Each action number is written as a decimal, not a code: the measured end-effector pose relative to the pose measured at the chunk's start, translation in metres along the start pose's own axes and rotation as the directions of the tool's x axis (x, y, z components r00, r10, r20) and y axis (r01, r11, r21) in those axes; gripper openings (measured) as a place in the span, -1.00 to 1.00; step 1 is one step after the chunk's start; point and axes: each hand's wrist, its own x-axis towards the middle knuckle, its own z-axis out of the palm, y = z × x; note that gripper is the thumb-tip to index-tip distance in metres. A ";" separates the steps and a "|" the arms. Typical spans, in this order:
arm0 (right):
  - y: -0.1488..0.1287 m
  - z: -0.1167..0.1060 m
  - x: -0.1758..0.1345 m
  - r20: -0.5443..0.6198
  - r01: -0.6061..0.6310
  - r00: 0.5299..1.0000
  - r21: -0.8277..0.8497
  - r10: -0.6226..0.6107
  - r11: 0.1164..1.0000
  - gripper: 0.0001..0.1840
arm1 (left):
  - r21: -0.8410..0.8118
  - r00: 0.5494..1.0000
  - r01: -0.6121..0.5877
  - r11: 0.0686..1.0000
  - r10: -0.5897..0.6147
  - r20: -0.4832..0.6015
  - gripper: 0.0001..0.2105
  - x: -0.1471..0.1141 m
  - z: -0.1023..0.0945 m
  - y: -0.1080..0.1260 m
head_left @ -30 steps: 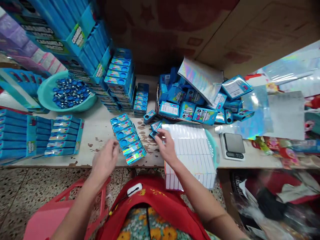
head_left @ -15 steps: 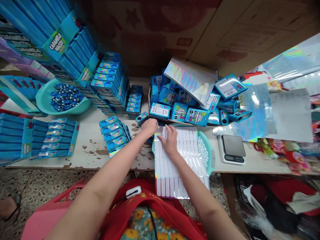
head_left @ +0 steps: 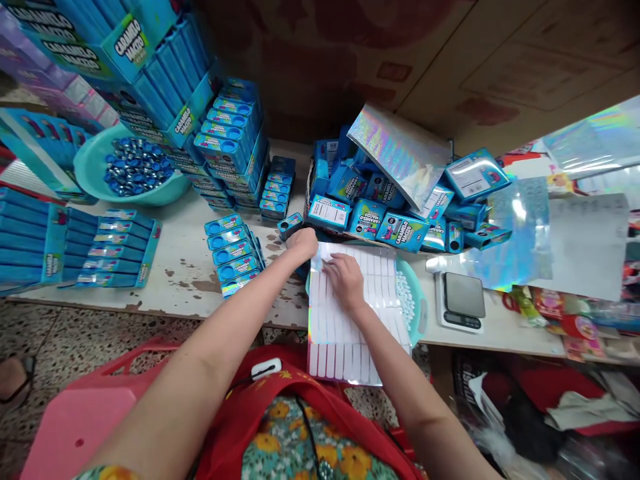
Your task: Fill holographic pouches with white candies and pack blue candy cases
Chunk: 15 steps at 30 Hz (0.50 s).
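Observation:
A shiny sheet of white labels (head_left: 333, 327) lies over a turquoise basin (head_left: 419, 303) of small white pieces, its lower end hanging past the table edge. My left hand (head_left: 303, 245) is closed at the sheet's upper left corner, its fingertips mostly hidden. Just beyond it sits a small blue box (head_left: 290, 225). My right hand (head_left: 346, 279) rests over the sheet, thumb and fingers pinched at a label (head_left: 324, 259) near the left edge. The label's shape is hard to make out.
A heap of blue candy boxes (head_left: 367, 219) lies behind the sheet, with a holographic sheet (head_left: 400, 150) on top. Stacked blue boxes (head_left: 233, 250) and a bowl of blue-wrapped sweets (head_left: 165, 190) are at left. A small scale (head_left: 465, 295) stands at right.
My right hand's fingers, spread on the sheet before, have drawn together into a pinch near its upper left edge. My left hand stays closed at the corner. The view has shifted slightly.

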 end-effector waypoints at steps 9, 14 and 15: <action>-0.065 -0.093 0.039 0.031 -0.260 0.964 0.321 0.264 0.911 -0.86 | -0.569 0.828 -0.525 0.633 0.534 -0.171 -0.64 -0.064 -0.025 -0.024; -0.099 -0.061 0.041 0.222 -0.373 0.927 0.462 0.303 0.805 -0.84 | -0.674 0.897 -0.347 0.652 0.441 -0.035 -0.75 -0.125 -0.030 -0.072; -0.108 -0.049 0.042 0.250 -0.388 0.920 0.471 0.301 0.792 -0.83 | -0.655 0.922 -0.313 0.688 0.385 -0.036 -0.73 -0.134 -0.033 -0.087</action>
